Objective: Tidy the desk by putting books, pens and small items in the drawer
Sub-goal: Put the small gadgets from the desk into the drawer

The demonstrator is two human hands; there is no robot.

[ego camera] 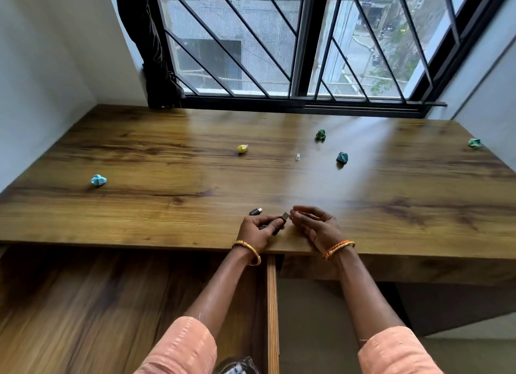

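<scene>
- The left hand (258, 228) pinches a small dark stick-like gadget (280, 222), perhaps a USB drive, at the desk's (139, 206) near edge, 6 o'clock.
- The right hand (314, 224) hovers just beside it at 3 o'clock, fingers loosely curled, seemingly holding nothing.
- The gadget looks light, rigid and smooth; gripping its body sides seems safest.
- A second dark piece (255, 211) lies at its 11 o'clock.
- Crumpled paper balls, e.g. the yellow one (242, 148), look featherlight and soft.
</scene>
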